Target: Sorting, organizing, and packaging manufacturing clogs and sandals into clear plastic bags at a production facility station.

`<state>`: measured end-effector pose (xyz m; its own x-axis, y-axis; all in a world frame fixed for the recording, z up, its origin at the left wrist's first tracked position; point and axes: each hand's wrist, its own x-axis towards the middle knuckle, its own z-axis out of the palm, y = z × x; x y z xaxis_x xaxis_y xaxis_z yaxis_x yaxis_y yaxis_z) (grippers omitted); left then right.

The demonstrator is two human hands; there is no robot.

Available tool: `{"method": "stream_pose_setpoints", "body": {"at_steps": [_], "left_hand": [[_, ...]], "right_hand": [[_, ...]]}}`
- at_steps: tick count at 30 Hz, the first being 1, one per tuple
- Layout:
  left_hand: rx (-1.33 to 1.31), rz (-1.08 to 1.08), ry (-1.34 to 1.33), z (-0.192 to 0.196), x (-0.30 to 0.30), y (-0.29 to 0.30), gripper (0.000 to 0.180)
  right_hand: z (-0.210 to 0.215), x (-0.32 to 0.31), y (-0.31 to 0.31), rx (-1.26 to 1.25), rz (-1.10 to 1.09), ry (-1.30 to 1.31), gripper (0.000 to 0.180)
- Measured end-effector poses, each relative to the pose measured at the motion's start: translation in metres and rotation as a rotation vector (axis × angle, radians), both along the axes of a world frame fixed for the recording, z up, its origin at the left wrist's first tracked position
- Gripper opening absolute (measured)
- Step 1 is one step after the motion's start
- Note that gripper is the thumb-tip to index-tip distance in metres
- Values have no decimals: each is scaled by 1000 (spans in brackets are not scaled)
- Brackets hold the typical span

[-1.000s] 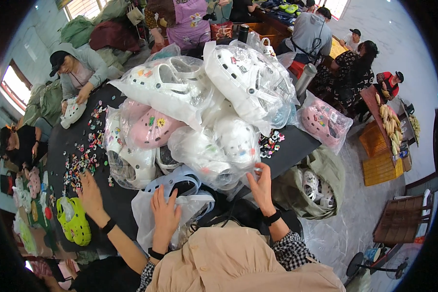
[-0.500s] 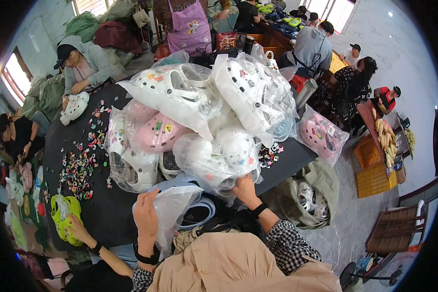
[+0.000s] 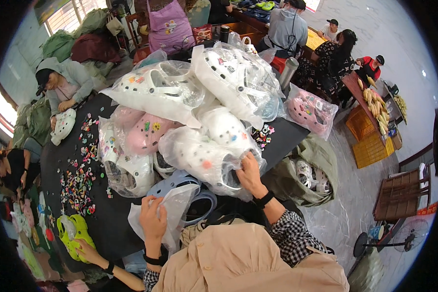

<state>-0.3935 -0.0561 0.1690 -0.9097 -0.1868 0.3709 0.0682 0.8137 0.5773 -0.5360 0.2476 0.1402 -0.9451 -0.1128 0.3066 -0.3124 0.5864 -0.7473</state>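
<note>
My left hand (image 3: 153, 219), fingers curled, holds a translucent plastic bag (image 3: 177, 202) near the table's front edge. Behind and beside that bag is a pair of blue-grey clogs (image 3: 176, 182), partly covered by it. My right hand (image 3: 250, 173) grips the near right end of a clear bag with white clogs (image 3: 194, 151) in it, decorated with small charms. This bagged pair leans on the front of a pile. In the pile are more bagged white clogs (image 3: 248, 80) and a bagged pink clog (image 3: 151, 134).
Loose colourful charms (image 3: 82, 185) lie across the black table (image 3: 117, 219). At the lower left another person's hand holds lime-green clogs (image 3: 75, 236). A bagged pink clog (image 3: 310, 112) sits at the right edge. An open sack (image 3: 301, 168) with shoes stands right. Other people sit around.
My right hand has moved up along the bagged white clogs, and their open heel end now shows beside it. My left hand stays at the plastic bag. The whole view has shifted slightly.
</note>
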Motion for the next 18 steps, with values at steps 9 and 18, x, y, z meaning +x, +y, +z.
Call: {"method": "stream_pose_setpoints", "body": {"at_steps": [9,18], "left_hand": [[71,15,373,64,-33,15,20],[386,-185,520,36,-100,89,33]], "right_hand": [[-10,59,59,-191,-274,-170,30],[-47,-28,-128,-277,356,-357,30]]}}
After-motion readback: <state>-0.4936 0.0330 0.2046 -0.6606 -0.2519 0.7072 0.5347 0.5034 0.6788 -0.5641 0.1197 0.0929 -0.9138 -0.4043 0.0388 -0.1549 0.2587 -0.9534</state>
